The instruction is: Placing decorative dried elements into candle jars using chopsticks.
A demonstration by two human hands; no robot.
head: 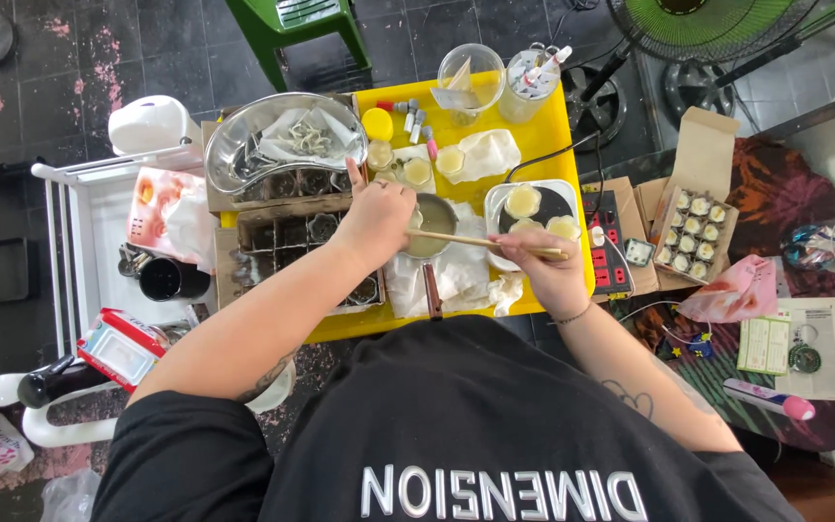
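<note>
Black shirt fabric with pale lettering (504, 493) fills the bottom of the view, and both bare forearms reach up from it to a yellow plastic tray table (558, 145). At the centre sits a small metal saucepan of pale creamy liquid (430, 237), its handle pointing toward six o'clock over crumpled white paper towels (461, 275). Stirring looks like the step in hand: the right hand (553, 275) is closed in a pinch around a long wooden stick (480, 242) whose far end dips into the pan at nine o'clock from that hand. The left hand (377, 217) rests curled at the pan's nine o'clock rim, one finger raised; whether it grips the rim I cannot tell. At the pan's three o'clock a black round hotplate (553, 205) carries small filled cups. At eleven o'clock lies a shiny steel kidney-shaped basin (244, 145). The next move probably calls for keeping the pan steady so nothing slops over.
</note>
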